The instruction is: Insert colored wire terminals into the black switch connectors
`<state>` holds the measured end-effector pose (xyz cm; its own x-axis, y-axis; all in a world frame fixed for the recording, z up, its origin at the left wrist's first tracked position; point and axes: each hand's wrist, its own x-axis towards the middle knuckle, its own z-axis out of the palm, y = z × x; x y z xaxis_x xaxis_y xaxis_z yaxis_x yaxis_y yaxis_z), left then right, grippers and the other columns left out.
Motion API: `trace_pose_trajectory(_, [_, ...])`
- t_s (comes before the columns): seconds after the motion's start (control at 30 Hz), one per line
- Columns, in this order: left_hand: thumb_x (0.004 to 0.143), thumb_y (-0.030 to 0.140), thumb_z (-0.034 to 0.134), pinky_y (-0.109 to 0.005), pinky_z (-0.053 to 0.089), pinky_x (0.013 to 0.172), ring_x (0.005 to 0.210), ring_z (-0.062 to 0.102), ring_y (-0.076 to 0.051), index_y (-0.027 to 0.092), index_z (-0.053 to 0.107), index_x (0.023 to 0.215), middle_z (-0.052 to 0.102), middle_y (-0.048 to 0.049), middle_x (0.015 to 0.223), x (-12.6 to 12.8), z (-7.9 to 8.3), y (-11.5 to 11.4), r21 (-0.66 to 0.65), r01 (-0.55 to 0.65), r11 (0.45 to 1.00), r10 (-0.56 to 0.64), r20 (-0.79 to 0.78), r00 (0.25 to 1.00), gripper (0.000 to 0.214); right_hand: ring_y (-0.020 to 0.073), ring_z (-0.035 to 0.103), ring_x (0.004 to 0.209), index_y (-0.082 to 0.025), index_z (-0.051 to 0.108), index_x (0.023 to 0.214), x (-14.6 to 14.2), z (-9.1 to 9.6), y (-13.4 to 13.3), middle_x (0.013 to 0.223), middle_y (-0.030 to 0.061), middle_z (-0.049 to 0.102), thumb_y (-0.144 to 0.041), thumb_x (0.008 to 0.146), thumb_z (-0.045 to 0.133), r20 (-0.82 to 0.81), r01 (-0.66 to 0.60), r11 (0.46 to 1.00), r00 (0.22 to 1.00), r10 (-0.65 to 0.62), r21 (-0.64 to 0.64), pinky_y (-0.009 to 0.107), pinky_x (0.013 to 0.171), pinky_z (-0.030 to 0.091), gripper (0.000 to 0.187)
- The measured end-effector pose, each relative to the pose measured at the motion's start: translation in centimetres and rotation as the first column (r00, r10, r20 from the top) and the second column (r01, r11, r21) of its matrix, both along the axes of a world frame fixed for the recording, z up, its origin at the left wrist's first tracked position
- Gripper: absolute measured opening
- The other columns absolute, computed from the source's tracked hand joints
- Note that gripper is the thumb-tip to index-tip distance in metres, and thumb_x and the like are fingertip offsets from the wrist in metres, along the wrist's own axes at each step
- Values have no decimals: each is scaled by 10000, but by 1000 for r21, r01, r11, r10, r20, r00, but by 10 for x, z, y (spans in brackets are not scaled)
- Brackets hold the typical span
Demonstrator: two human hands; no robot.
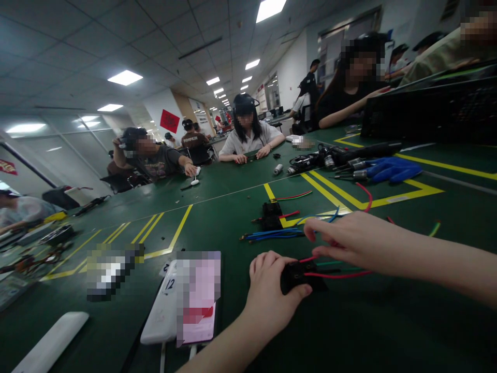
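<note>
Open table [235, 290] parts the phone [199, 295] from the left hand [272, 290], clamped on black block [295, 278]; right hand [341, 235], cannot tell.

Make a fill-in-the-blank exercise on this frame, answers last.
The left hand holds a block whose colour is ____.
The wire coming off the block and passing below the right hand is ____.
The white device beside the phone bears the number ____.
The glove is ____.

Missing words: black; red; 12; blue.

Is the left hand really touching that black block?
Touching. The head view shows the left hand around the black block, thumb lying along its near edge.
</note>
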<state>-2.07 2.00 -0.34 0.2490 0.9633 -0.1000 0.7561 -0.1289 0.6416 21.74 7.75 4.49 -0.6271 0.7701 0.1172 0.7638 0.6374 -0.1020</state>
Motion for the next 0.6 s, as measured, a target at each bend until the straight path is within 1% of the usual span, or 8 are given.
trace_pose_trajectory(0.07, [948, 266, 901, -542, 413, 1275, 1420, 600, -356, 289, 809, 1333, 745, -68, 1372, 1, 0, 0, -3, -1, 1000, 1, 1, 1000, 396, 264, 711, 586, -313, 687, 1186, 3, 0, 0, 665, -45, 712, -333, 1023, 665, -55, -31, 999, 998, 31, -9, 330, 565, 374, 165])
trace_pose_trajectory(0.1, [948, 268, 901, -541, 417, 1273, 1417, 601, -356, 286, 809, 1334, 744, -69, 1374, 1, 0, 0, -5, -1, 1000, 1, 0, 1000, 397, 265, 711, 586, -312, 688, 1195, 4, -2, 1, 669, -43, 717, -335, 1019, 661, -49, -39, 999, 998, 39, -11, 328, 561, 375, 179])
trace_pose_trajectory(0.23, [947, 261, 903, -547, 409, 1289, 1417, 610, -357, 276, 813, 1337, 747, -70, 1371, 2, 0, -1, 3, -5, 1000, 5, 0, 1000, 401, 310, 752, 661, -273, 727, 1171, 5, -10, 6, 753, 28, 783, -270, 983, 670, 59, -12, 1000, 998, 14, -27, 367, 581, 410, 197])
trace_pose_trajectory(0.33, [946, 264, 907, -560, 403, 1303, 1421, 612, -364, 282, 817, 1333, 749, -70, 1369, 2, -1, -1, 5, -8, 1000, 8, 4, 1000, 398, 325, 776, 708, -264, 742, 1157, 4, -11, 8, 797, 53, 809, -264, 980, 662, 69, -7, 997, 998, 12, -71, 383, 594, 444, 194])
trace_pose_trajectory(0.4, [947, 274, 911, -568, 409, 1299, 1422, 610, -371, 284, 818, 1337, 748, -73, 1371, 1, -2, -1, 8, -8, 1000, 8, 7, 1000, 401, 314, 779, 711, -275, 734, 1173, 5, -8, 8, 794, 38, 809, -295, 997, 642, 37, -9, 995, 999, 13, -100, 374, 594, 451, 199])
trace_pose_trajectory(0.5, [945, 269, 914, -571, 413, 1296, 1427, 606, -378, 278, 819, 1341, 747, -78, 1372, 1, -1, 0, 3, -8, 1000, 8, 4, 1000, 407, 284, 767, 668, -301, 698, 1211, 5, -2, 5, 725, -19, 781, -329, 1026, 616, -64, -14, 987, 998, 4, -158, 348, 597, 450, 205])
trace_pose_trajectory(0.57, [945, 262, 915, -568, 409, 1298, 1430, 606, -376, 274, 819, 1339, 748, -79, 1370, 1, 0, 0, -4, -8, 1000, 8, 1, 1000, 406, 277, 748, 616, -302, 686, 1230, 5, 0, 3, 666, -38, 749, -328, 1041, 604, -97, -8, 988, 995, -7, -153, 343, 587, 438, 207])
trace_pose_trajectory(0.6, [947, 260, 915, -566, 408, 1298, 1431, 607, -373, 274, 819, 1338, 749, -78, 1368, 2, 1, 0, -4, -8, 1000, 8, 0, 1000, 404, 282, 743, 604, -292, 691, 1233, 4, 0, 3, 660, -29, 746, -312, 1048, 594, -88, 0, 992, 996, -11, -125, 350, 584, 436, 210])
